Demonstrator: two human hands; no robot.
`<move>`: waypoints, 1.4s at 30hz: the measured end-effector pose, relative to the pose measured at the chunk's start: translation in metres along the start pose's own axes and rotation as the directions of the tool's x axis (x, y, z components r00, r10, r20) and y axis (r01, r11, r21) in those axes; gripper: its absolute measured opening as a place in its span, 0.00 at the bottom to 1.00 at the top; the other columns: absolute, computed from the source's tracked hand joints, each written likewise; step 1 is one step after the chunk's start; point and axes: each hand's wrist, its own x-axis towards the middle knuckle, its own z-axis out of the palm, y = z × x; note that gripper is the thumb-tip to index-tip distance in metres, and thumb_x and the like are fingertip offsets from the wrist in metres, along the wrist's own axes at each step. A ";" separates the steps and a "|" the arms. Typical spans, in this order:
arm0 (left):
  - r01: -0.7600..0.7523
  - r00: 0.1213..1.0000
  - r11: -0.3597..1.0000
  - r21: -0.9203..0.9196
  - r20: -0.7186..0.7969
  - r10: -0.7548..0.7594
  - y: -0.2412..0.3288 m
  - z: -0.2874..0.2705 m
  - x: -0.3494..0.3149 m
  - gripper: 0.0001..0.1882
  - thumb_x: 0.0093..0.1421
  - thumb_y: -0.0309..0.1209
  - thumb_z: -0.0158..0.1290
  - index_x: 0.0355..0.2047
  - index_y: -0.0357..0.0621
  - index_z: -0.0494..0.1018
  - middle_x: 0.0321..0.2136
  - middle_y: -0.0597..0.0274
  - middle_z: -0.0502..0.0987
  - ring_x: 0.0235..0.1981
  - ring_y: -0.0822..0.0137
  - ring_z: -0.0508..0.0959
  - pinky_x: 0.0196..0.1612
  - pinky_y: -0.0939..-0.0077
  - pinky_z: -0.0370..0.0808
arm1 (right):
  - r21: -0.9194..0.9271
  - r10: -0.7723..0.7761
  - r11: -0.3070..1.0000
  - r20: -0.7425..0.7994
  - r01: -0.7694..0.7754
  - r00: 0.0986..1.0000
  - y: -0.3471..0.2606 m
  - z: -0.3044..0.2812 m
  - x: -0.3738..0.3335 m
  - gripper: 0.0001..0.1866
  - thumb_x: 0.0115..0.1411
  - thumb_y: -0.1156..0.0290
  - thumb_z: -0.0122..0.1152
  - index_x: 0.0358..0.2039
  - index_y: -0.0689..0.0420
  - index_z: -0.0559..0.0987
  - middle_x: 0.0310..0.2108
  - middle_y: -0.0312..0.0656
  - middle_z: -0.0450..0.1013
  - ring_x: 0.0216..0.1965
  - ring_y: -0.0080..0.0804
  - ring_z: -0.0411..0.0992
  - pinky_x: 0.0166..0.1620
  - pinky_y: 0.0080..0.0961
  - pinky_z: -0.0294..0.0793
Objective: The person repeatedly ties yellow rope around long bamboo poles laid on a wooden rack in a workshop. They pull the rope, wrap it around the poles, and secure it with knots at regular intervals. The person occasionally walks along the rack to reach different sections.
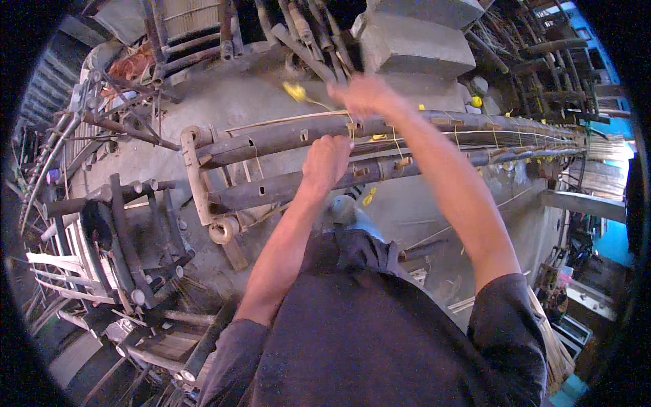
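Two long dark bamboo poles (285,136) lie side by side in front of me, joined at the left end by a pale bamboo crosspiece (193,176). My left hand (325,161) is fisted between the two poles, gripping a thin pale cord or cane strip (258,161). My right hand (366,95) is raised just above the far pole, blurred, fingers closed on a thin strand that runs toward a yellow tag (295,90). Thin cane strips (515,132) are bound along the poles to the right.
Dark bamboo furniture frames (129,230) stand at the left. More poles (305,34) lean at the top beside a concrete block (413,37). A yellow loop (368,198) lies on the grey concrete floor (224,95). Stacked frames (542,61) fill the upper right.
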 end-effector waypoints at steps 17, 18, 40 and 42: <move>0.078 0.995 0.865 -0.496 -0.012 -0.097 0.089 -0.072 0.016 0.18 0.63 0.41 0.48 0.27 0.37 0.71 0.23 0.58 0.75 0.29 0.64 0.77 0.35 0.70 0.71 | 0.477 -0.570 0.660 -0.187 0.581 0.800 0.001 0.202 -0.147 0.11 0.56 0.62 0.53 0.27 0.54 0.78 0.22 0.45 0.77 0.25 0.48 0.77 0.28 0.41 0.76; 0.162 0.980 0.937 -0.310 -0.063 -0.190 0.097 -0.081 0.045 0.19 0.63 0.42 0.47 0.25 0.36 0.69 0.22 0.58 0.73 0.28 0.62 0.76 0.34 0.67 0.70 | 0.456 -0.580 0.680 -0.145 0.574 0.802 0.004 0.198 -0.156 0.11 0.56 0.62 0.53 0.26 0.54 0.79 0.22 0.45 0.77 0.25 0.48 0.77 0.28 0.41 0.76; -0.065 0.872 0.972 0.224 0.487 -0.054 -0.011 0.044 0.284 0.26 0.61 0.45 0.53 0.50 0.34 0.71 0.39 0.55 0.79 0.41 0.62 0.77 0.43 0.67 0.74 | 0.798 0.661 0.601 -0.474 -0.032 0.581 0.177 0.193 -0.378 0.14 0.53 0.70 0.60 0.40 0.59 0.77 0.37 0.46 0.73 0.43 0.48 0.71 0.44 0.39 0.73; -0.189 0.921 0.980 0.061 0.357 0.156 0.098 0.044 0.255 0.26 0.64 0.44 0.49 0.53 0.35 0.70 0.51 0.55 0.73 0.52 0.65 0.71 0.55 0.68 0.67 | 0.934 0.864 0.355 -0.315 -0.031 0.392 0.244 0.258 -0.389 0.10 0.56 0.70 0.59 0.37 0.58 0.79 0.36 0.46 0.76 0.39 0.43 0.75 0.40 0.35 0.75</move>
